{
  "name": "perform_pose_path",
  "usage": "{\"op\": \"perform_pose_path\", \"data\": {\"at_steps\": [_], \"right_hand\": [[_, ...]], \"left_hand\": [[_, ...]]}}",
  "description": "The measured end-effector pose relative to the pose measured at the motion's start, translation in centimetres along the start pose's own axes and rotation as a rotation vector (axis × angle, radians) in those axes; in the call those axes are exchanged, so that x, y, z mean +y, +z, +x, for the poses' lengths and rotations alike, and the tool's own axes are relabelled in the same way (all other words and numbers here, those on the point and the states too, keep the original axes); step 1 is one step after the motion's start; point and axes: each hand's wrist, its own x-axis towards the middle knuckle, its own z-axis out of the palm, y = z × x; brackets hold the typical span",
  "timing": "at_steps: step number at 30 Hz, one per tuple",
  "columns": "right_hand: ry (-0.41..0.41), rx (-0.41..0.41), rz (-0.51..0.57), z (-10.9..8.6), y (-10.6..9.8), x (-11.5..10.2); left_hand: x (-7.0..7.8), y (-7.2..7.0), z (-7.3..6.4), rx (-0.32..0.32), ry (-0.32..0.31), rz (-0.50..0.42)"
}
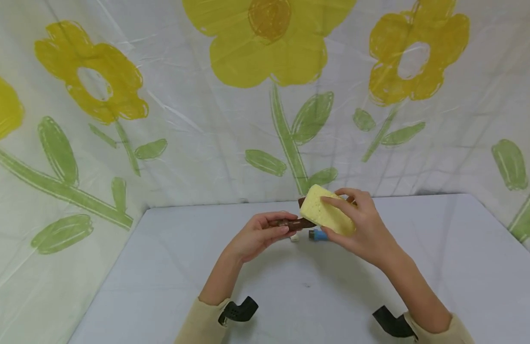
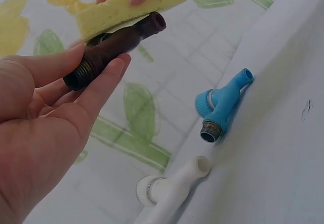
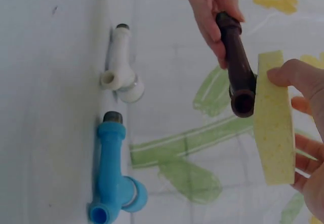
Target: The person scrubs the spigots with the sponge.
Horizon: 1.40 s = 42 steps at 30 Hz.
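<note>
My left hand point(image 1: 253, 237) grips a dark brown plastic tap point(image 2: 115, 45) near its threaded end, above the table. Thumb and fingers are on opposite sides of the tap, whose open spout points away from that hand. In my right hand point(image 1: 368, 231) is a thick yellow sponge point(image 1: 318, 209), pinched between thumb and fingers. One broad face of the sponge lies against the brown tap and hides part of it, including most of its handle.
On the white table point(image 1: 282, 306), beneath the hands, lie a blue tap point(image 2: 226, 98) and a white tap point(image 3: 120, 57), both with threaded ends. Behind the table hangs a white sheet point(image 1: 179, 167) with painted yellow flowers.
</note>
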Motion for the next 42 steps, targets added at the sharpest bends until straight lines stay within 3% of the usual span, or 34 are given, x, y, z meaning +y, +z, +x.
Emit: {"op": "perform_pose_path", "data": {"at_steps": [4, 11, 18, 25, 32, 42], "right_hand": [[-0.01, -0.025, 0.031, 0.0, 0.3, -0.3], [-0.068, -0.103, 0.042, -0.1, 0.5, -0.7], [-0.104, -0.166, 0.047, -0.2, 0.6, -1.0], [-0.092, -0.134, -0.014, -0.1, 0.7, -1.4], [-0.086, -0.179, 0.014, -0.2, 0.5, -1.6], [-0.013, -0.142, -0.003, -0.1, 0.7, -1.8]], "left_hand": [[-0.1, 0.1, 0.1, -0.04, 0.012, 0.012], [0.3, 0.0, -0.1, 0.011, -0.015, 0.027], [0.2, 0.0, -0.1, 0.014, -0.003, -0.017], [0.2, 0.2, -0.1, 0.03, -0.021, -0.012], [0.4, 0.3, -0.3, 0.037, -0.03, -0.018], [0.3, -0.1, -0.3, 0.01, 0.019, -0.05]]}}
